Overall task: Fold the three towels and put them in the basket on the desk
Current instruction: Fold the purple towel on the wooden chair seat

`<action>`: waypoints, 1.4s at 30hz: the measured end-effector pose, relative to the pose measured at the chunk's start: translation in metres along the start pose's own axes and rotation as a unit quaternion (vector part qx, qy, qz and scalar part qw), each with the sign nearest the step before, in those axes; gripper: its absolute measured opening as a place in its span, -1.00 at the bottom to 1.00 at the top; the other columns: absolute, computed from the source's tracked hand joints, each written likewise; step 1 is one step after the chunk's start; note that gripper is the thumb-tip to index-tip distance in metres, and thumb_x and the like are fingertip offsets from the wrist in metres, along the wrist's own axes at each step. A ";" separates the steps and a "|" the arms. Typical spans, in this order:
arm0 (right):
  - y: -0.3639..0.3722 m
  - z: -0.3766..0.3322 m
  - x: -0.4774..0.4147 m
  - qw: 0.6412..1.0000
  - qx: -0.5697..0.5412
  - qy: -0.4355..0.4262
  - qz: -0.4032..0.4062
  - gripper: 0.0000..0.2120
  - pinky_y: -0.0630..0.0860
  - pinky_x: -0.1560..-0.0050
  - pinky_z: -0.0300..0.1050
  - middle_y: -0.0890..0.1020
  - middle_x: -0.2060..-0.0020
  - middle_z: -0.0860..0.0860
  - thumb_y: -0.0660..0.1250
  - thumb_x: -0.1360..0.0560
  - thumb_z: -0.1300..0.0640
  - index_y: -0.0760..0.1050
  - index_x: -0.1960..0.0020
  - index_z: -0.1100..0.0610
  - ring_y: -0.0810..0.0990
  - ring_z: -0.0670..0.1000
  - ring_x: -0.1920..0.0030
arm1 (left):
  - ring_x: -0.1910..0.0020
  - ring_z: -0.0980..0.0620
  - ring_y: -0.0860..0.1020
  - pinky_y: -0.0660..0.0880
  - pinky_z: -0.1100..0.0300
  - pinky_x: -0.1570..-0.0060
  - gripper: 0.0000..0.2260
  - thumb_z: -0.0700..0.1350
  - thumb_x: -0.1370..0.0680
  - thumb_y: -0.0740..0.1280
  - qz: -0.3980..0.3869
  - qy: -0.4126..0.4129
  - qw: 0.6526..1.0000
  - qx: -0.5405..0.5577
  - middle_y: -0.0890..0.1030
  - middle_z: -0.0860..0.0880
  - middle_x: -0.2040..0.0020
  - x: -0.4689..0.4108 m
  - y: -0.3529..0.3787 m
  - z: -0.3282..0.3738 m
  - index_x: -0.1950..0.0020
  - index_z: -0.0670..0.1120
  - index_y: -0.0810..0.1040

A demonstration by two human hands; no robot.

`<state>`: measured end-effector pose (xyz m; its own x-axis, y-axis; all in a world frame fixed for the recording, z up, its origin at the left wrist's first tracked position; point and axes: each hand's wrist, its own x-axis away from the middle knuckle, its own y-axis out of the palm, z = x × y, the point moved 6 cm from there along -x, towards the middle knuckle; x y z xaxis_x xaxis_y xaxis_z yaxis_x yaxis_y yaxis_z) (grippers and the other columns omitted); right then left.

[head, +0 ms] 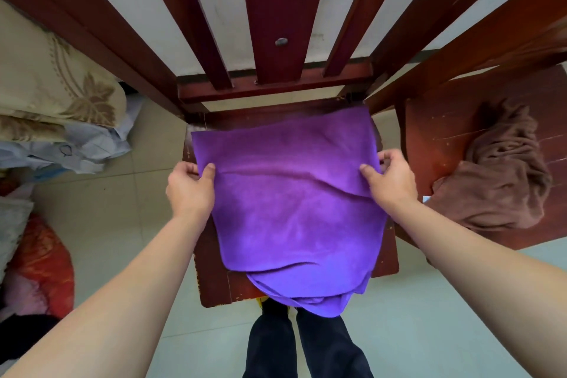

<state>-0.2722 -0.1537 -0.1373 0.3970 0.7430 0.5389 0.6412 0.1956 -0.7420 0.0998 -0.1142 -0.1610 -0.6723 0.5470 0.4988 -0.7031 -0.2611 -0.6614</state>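
Hanging front: the purple towel [294, 218] spills off the near edge of the chair seat [211, 279], bunched and limp; soft, light cloth, likely to sag wherever it is unsupported.
Left hand [190, 187]: pinches the towel's left edge, thumb on top, fingers [187, 168] curled behind.
Right hand [389, 184]: pinches the right edge the same way.
Hold: both side edges level; probably no slip, but wrinkles come easily.
Far half: lies on the seat toward the backrest.
Brown towel [503, 175]: crumpled on the neighbouring chair, unfolded.
Basket: not in view.
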 end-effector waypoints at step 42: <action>0.004 0.085 0.052 0.973 -0.208 0.099 0.003 -0.64 0.26 0.31 -0.09 0.38 0.46 0.04 0.48 -0.40 0.18 0.34 0.42 0.13 0.32 0.01 0.35 | 0.26 0.02 0.50 0.48 0.11 0.12 -0.88 -0.23 -0.43 0.45 -0.089 -0.157 0.977 0.111 0.62 -0.04 0.26 0.093 -0.006 -0.096 0.28 -0.09 0.58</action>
<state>-0.3051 -0.0599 -0.1459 0.4941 0.5971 0.6319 0.8325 -0.1153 -0.5419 0.0640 0.0148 -0.1646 -0.5483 0.3377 0.7651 -0.8248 -0.3692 -0.4282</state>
